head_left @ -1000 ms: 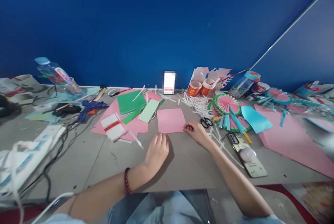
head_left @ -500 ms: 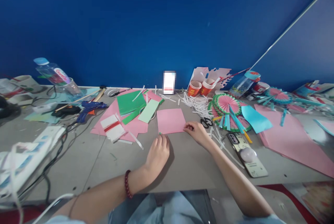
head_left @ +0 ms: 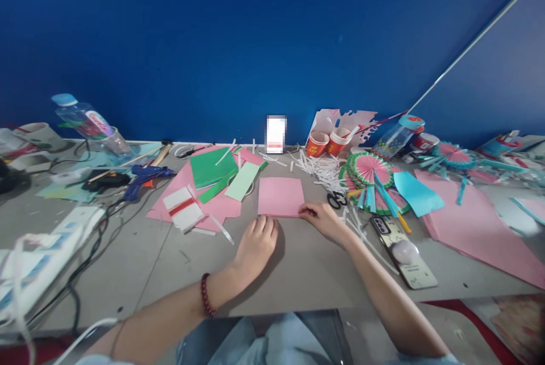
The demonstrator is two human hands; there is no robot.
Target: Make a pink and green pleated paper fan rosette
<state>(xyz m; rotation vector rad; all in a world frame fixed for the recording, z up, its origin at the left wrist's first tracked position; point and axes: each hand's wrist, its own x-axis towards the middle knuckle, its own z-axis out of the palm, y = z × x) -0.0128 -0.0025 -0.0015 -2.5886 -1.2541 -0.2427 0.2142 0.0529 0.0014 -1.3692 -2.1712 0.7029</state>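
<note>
A pink paper rectangle lies flat on the grey table in front of me. My left hand rests palm down with fingers together, its fingertips at the paper's near left corner. My right hand pinches the paper's near right corner between thumb and fingers. A dark red bead bracelet circles my left wrist. Black scissors lie just beyond my right hand.
Green and pink sheets and a blue glue gun lie to the left. Right of the paper lie folded paper fans, a phone and a large pink sheet. Red cups and a bottle stand by the blue wall.
Both hands have shifted slightly at the pink paper's near edge, and the paper has moved a little to the right.
</note>
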